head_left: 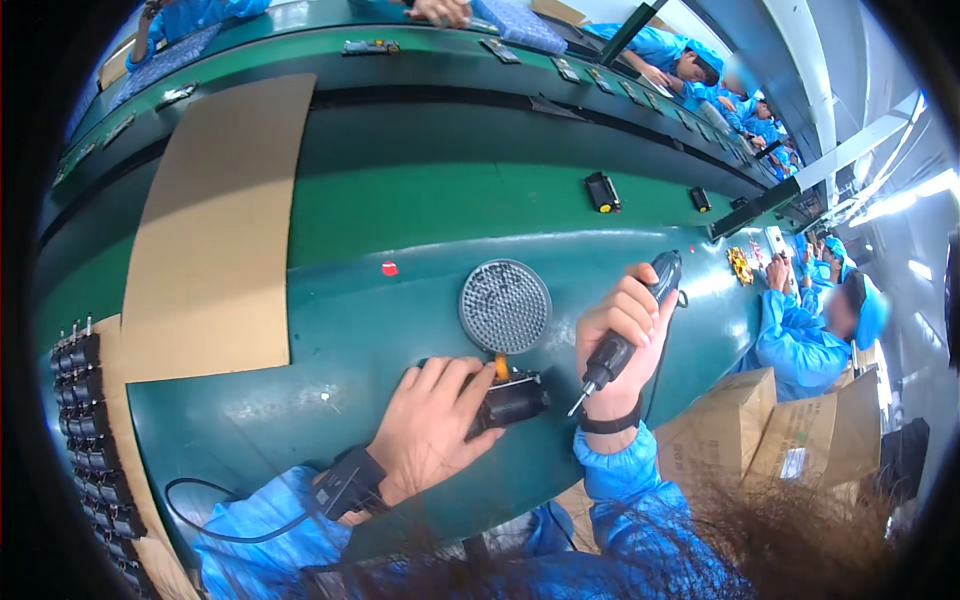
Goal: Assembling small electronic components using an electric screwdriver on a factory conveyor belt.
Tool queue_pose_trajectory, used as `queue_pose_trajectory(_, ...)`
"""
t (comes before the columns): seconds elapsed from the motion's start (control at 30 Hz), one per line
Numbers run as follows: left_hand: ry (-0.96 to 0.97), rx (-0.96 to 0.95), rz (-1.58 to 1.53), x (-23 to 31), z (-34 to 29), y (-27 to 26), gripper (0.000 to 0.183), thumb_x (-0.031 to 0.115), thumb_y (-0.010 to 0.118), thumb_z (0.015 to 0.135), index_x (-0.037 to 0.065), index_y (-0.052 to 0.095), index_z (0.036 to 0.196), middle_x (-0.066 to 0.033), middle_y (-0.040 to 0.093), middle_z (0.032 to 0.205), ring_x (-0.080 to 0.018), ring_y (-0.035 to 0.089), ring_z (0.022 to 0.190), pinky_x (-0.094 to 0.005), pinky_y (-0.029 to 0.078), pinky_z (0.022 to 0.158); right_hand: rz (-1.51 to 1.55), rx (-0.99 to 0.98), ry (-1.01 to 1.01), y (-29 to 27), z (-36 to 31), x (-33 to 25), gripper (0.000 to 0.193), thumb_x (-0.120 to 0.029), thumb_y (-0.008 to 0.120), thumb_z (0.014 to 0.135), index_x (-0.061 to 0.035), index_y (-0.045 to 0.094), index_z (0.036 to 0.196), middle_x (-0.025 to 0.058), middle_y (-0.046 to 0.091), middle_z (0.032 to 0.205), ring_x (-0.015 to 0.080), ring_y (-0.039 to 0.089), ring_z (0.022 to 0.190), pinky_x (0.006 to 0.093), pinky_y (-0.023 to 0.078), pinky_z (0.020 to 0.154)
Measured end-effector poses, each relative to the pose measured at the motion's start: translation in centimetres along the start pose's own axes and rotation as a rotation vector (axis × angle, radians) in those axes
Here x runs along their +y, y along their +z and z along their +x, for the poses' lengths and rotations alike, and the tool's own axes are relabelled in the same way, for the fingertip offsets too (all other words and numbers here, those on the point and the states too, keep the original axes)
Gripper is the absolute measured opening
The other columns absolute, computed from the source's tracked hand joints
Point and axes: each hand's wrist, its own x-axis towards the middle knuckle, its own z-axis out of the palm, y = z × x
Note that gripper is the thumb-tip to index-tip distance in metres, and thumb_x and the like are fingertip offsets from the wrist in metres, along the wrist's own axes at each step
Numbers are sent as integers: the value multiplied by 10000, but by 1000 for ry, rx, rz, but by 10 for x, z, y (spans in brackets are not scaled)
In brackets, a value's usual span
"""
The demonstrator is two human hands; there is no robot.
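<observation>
My left hand (pixel 430 425) is closed around a black box-shaped part (pixel 512 402) on the green bench, with the thumb along its near side. An orange flat cable (pixel 501 368) sticks up from the far edge of that part. In my right hand (pixel 632 325) is a dark electric screwdriver (pixel 612 355), held above the bench to the right of the part. Its bit points down and to the left, apart from the part. Just beyond the part lies a round grey dimpled dish (pixel 505 306) with small dark pieces in it, too small to tell.
Cardboard (pixel 225 230) covers the bench at left, beside rows of black parts (pixel 92 440). Two black parts (pixel 603 193) lie on the green belt ahead. At right sit a co-worker (pixel 800 330) and cardboard boxes (pixel 710 430). A metal post (pixel 760 205) rises from the bench.
</observation>
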Motion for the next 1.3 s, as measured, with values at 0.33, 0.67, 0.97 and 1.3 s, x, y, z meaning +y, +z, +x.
queue_pose_trajectory(0.33,-13,-20,-13,5,4,-1,738,259,868,682,14,585,1318,-101,567,1226,-297,546,1111,-428,460,918,110,8,-16,3,2,-8,421,-441,598,1017,-26,536,1060,-6,461,680,96,497,538,250,473,498)
queue_pose_trajectory(0.67,2,-15,-59,4,7,2,667,234,871,675,40,599,1252,-89,567,1202,-291,551,1093,-424,460,897,157,165,-151,11,5,-11,454,-447,509,1054,4,499,1101,19,476,775,135,508,653,293,508,639)
queue_pose_trajectory(0.97,-17,-22,-59,6,6,1,676,215,869,681,53,591,1276,-93,571,1212,-301,547,1096,-432,447,901,213,203,-176,12,6,-12,412,-358,505,1065,45,504,1145,62,516,877,176,545,794,321,530,771)
queue_pose_trajectory(1.3,1,7,-68,8,7,-2,659,202,874,675,49,611,1260,-100,579,1201,-305,555,1094,-428,459,905,35,157,-188,13,9,-14,464,-444,484,1070,6,516,1177,45,510,874,144,523,778,288,491,719)
